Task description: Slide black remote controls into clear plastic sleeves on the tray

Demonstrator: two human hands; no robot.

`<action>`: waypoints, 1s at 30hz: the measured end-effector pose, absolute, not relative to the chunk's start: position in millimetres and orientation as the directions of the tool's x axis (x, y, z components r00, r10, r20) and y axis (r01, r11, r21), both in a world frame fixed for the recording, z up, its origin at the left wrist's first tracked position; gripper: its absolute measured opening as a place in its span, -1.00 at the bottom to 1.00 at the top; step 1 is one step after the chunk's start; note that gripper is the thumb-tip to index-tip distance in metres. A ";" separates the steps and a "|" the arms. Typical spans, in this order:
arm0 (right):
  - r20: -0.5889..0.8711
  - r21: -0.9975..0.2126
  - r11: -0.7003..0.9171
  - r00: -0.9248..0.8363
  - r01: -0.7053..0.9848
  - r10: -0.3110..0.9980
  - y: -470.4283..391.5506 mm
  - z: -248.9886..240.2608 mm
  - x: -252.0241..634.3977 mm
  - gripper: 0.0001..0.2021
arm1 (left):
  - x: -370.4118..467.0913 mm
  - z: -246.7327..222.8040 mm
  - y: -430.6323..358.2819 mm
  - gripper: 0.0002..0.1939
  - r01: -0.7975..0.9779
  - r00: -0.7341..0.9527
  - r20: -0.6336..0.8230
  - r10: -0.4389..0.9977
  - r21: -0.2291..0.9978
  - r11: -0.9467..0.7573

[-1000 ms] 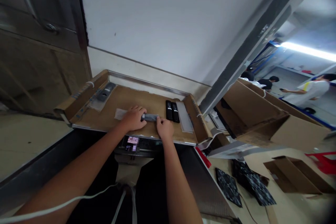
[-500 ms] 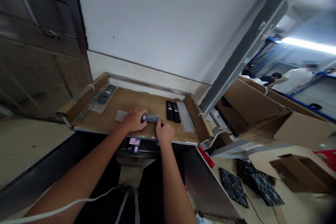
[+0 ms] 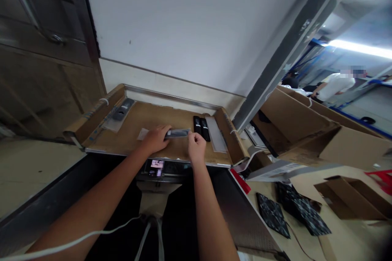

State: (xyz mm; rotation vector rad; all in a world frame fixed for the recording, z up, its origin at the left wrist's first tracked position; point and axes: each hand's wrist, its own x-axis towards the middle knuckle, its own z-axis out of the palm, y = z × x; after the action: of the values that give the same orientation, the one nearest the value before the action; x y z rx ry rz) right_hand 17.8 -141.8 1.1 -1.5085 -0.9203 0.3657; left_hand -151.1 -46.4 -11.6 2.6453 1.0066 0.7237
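My left hand point(image 3: 155, 139) is closed around the left end of a slim dark item in a clear plastic sleeve point(image 3: 178, 133), low over the cardboard-lined tray point(image 3: 147, 114). At the sleeve's right end, my right hand point(image 3: 196, 147) pinches the plastic between thumb and fingers. A strip of clear plastic point(image 3: 142, 133) pokes out left of my left hand. Just beyond my right hand lie two slim black items with white labels point(image 3: 201, 127), side by side. Flat clear sleeves point(image 3: 217, 135) rest to their right. A sleeved dark item point(image 3: 123, 109) lies at the tray's left side.
Raised cardboard flaps point(image 3: 228, 130) edge the tray, and a wall point(image 3: 171, 28) stands behind it. A phone with a lit screen point(image 3: 157, 168) sits below the front edge. Large cardboard boxes point(image 3: 300, 122) and a grey post point(image 3: 284, 40) are at right; a person point(image 3: 335, 83) is farther back.
My right hand has moved slightly right and now pinches the end of the sleeve, which is drawn out further right. My left hand keeps hold of the left end.
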 end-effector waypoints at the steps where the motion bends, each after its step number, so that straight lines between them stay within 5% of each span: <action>1: 0.294 -0.946 0.122 0.632 0.301 0.717 -142.0 6.2 17.3 -0.57 | -151.5 -12.6 -45.3 -0.57 0.581 0.634 0.361 0.684 0.362 -0.729; 13: 0.057 -0.993 -0.012 0.561 0.118 0.826 -156.3 31.5 6.9 -0.46 | -153.9 -10.7 -44.4 -0.49 0.534 0.654 0.400 0.642 0.357 -0.766; 19: 0.042 -0.960 -0.129 0.587 0.247 0.808 -163.7 44.7 8.7 -0.42 | -153.4 -15.7 -42.5 -0.47 0.541 0.653 0.423 0.628 0.319 -0.778; 30: 0.136 -0.986 0.067 0.495 0.154 0.858 -158.8 39.2 6.1 -0.55 | -151.6 -15.0 -43.7 -0.51 0.536 0.626 0.430 0.650 0.369 -0.760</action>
State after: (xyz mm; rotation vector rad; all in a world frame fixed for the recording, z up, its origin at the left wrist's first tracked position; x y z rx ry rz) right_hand 6.1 -158.8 39.2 -1.4290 -0.9477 0.6741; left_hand -151.6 -43.7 -15.0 2.6435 0.9766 0.8204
